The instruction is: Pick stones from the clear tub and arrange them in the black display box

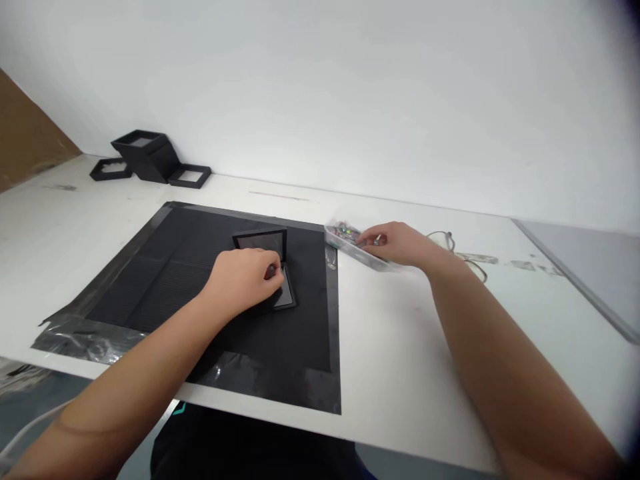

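Left hand: my left hand [245,279] is curled, knuckles up, fingertips pinched on something small and dark at the near edge of the small black hinged case with a glossy lid [267,263]; what the pinched bit is, I cannot tell.
Right hand: my right hand [395,243] reaches out to the right, fingers closed lightly into the clear shallow plastic tray of small mixed-colour parts [350,241]; it seems to be picking at one piece, too small to name.
Case, position: standing open on the large black ribbed mat [200,280], lid upright and facing me, base flat under my left fingers, near the mat's right half.
Case, handling: looks light and stiff, a thin shell with a shiny panel that would likely mark or scratch. I judge the hinge to be the weak point; best held by the base's side edges, not by the lid.
Tray, handling: thin, probably flexible and easy to tip; parts loose, likely to scatter.
Mat: lies flat on the white surface [410,360], taped along its edges.
Further out: black square frames and an angled black box [145,157] sit at the far left by the wall; a thin wire loop [450,240] lies just beyond my right wrist.
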`<action>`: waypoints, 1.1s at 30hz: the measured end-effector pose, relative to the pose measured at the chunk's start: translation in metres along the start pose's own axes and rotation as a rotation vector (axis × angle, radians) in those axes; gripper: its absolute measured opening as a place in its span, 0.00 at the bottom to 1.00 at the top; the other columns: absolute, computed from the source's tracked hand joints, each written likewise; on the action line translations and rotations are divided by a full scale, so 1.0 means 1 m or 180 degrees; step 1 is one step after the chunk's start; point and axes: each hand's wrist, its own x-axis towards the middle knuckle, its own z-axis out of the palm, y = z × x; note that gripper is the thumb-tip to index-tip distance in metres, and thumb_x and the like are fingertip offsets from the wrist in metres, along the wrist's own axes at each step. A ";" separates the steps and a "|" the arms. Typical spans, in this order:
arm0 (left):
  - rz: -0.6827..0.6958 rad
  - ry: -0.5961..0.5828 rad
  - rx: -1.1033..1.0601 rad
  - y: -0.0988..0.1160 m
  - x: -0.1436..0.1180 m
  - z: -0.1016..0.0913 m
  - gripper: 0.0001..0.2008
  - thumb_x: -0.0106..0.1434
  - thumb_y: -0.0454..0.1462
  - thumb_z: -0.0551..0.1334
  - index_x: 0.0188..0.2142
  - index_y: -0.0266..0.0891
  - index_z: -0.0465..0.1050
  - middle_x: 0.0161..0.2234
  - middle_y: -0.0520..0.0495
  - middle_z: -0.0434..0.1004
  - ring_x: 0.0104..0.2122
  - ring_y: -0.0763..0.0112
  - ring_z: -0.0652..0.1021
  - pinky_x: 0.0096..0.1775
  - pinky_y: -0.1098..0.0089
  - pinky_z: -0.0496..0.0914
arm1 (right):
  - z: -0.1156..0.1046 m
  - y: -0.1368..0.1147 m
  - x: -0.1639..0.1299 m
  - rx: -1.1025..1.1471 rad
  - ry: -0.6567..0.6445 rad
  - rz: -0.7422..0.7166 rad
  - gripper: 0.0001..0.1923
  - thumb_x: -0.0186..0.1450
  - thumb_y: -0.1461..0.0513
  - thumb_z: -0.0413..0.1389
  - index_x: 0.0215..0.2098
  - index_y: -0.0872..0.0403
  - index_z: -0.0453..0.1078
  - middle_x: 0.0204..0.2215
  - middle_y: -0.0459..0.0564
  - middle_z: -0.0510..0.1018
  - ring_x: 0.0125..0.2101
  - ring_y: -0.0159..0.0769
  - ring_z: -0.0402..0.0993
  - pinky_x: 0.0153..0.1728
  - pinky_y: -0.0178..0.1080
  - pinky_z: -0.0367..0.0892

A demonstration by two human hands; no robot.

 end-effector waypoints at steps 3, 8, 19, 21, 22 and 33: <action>-0.0116 -0.0134 0.0055 0.000 0.000 -0.001 0.11 0.59 0.43 0.56 0.37 0.48 0.76 0.32 0.55 0.81 0.33 0.64 0.79 0.28 0.69 0.54 | 0.002 0.000 0.001 -0.0018 0.0027 -0.0014 0.11 0.57 0.55 0.59 0.37 0.47 0.78 0.33 0.48 0.81 0.29 0.37 0.73 0.26 0.37 0.63; -0.0095 -0.0212 0.0147 0.000 -0.001 -0.002 0.13 0.60 0.42 0.55 0.40 0.47 0.76 0.35 0.52 0.82 0.34 0.64 0.80 0.28 0.70 0.57 | 0.000 0.002 -0.001 0.0069 0.0081 -0.0023 0.09 0.59 0.53 0.58 0.35 0.48 0.75 0.32 0.47 0.81 0.28 0.37 0.74 0.27 0.37 0.65; -0.0100 -0.0231 0.0165 0.001 -0.001 -0.001 0.16 0.64 0.40 0.54 0.47 0.48 0.77 0.40 0.50 0.83 0.39 0.59 0.82 0.33 0.68 0.67 | -0.027 0.008 -0.018 0.2065 0.0576 -0.0187 0.14 0.60 0.51 0.63 0.40 0.49 0.77 0.40 0.53 0.83 0.35 0.43 0.80 0.31 0.45 0.77; -0.0101 -0.0240 0.0185 0.001 -0.001 -0.001 0.17 0.64 0.40 0.54 0.47 0.47 0.78 0.42 0.49 0.83 0.41 0.59 0.82 0.34 0.69 0.68 | -0.030 0.005 -0.021 0.2357 0.0656 -0.0378 0.14 0.61 0.51 0.63 0.42 0.48 0.77 0.40 0.52 0.83 0.35 0.43 0.80 0.32 0.46 0.77; -0.0098 -0.0240 0.0192 0.001 -0.001 -0.001 0.17 0.64 0.40 0.54 0.47 0.47 0.78 0.42 0.49 0.83 0.42 0.59 0.81 0.34 0.69 0.68 | -0.031 0.003 -0.023 0.2507 0.0696 -0.0461 0.14 0.61 0.52 0.63 0.43 0.47 0.78 0.40 0.51 0.83 0.35 0.42 0.80 0.32 0.45 0.77; -0.0084 -0.0261 0.0149 0.002 -0.002 -0.002 0.18 0.64 0.38 0.53 0.49 0.48 0.76 0.45 0.49 0.82 0.43 0.60 0.81 0.35 0.69 0.69 | -0.038 -0.006 -0.026 0.3081 0.0597 -0.0469 0.10 0.61 0.55 0.58 0.39 0.47 0.76 0.40 0.50 0.83 0.34 0.42 0.80 0.29 0.44 0.75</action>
